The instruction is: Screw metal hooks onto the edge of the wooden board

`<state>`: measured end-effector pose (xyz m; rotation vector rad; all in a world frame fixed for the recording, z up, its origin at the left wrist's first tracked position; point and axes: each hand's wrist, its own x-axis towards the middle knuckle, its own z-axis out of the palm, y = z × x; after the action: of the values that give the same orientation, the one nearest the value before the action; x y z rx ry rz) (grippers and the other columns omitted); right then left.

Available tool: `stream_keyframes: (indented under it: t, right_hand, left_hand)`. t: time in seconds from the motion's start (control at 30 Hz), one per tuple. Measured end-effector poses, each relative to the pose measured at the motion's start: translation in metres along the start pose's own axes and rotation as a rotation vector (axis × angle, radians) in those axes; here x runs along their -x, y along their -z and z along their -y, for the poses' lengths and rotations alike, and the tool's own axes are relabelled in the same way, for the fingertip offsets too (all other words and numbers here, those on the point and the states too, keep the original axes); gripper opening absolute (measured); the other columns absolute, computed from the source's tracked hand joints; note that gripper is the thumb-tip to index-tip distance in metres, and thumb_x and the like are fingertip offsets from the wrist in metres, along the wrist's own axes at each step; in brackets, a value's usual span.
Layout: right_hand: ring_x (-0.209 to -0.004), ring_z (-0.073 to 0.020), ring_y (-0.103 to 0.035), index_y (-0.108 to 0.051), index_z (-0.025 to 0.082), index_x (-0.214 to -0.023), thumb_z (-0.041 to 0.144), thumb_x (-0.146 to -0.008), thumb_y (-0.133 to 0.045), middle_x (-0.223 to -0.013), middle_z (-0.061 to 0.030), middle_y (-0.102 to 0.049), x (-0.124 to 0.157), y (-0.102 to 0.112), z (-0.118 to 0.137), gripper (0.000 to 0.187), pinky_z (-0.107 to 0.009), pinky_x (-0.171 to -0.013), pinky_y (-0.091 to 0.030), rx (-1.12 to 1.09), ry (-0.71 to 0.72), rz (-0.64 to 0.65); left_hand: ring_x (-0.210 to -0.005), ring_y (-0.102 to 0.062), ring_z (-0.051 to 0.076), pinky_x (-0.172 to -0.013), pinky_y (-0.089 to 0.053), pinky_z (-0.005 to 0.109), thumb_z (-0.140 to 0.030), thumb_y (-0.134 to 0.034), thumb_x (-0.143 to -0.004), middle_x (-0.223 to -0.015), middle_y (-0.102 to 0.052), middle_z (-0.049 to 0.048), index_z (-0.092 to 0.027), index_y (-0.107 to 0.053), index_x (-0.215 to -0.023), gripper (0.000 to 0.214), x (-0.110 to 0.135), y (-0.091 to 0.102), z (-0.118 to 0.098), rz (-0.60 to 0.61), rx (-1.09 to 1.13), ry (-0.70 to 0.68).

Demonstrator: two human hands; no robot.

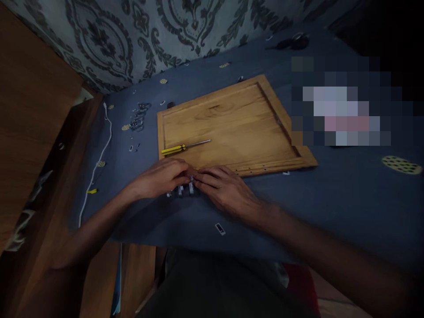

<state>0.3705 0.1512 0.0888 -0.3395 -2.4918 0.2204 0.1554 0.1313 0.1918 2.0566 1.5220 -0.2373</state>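
A wooden panel (228, 119) with a raised frame, like a cabinet door, lies flat on a blue patterned cloth. At its near left edge, a small metal hinge (191, 187) is partly covered by my fingers. My left hand (165, 176) pinches at it from the left, with thumb and fingertips together. From the right, my right hand (227, 192) brings its fingertips to the same spot, fingers close together over the panel edge. Just beyond my left hand, a yellow-handled screwdriver (174, 150) rests on the panel. Small dark holes show along the near frame.
Several metal pieces (137, 121) lie on the cloth left of the panel. A white cable (107, 128) runs along the left side, near a yellow tag (92, 191). A dark object (296, 41) sits at the back right. A blurred-out patch covers the right.
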Motion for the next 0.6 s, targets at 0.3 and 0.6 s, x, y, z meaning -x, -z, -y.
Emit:
stream_keyframes:
  t: [0.3,0.6]
  right_hand:
    - [-0.109,-0.0253,-0.065,-0.073,0.016,-0.116,0.008,-0.100,-0.052,-0.117,-0.0096,-0.078,-0.0015,0.0014,0.0009,0.028,-0.042,-0.090,-0.055,0.029,0.013,0.006]
    - [-0.106,-0.0263,-0.065,-0.073,0.014,-0.113,0.009,-0.100,-0.055,-0.111,-0.0102,-0.078,-0.0015,0.0023,-0.0003,0.023,-0.042,-0.090,-0.054,0.018,0.029,0.004]
  left_hand:
    - [-0.076,-0.061,0.016,-0.074,-0.043,0.028,-0.025,-0.059,-0.099,-0.083,-0.068,0.0012,-0.017,-0.066,-0.090,0.013,-0.0013,0.0025,-0.0008,0.015,-0.061,-0.027]
    - [-0.078,-0.060,0.015,-0.071,-0.039,0.026,-0.027,-0.062,-0.096,-0.084,-0.068,0.0005,-0.017,-0.065,-0.088,0.013,-0.0072,-0.0028,0.0030,-0.003,0.044,0.031]
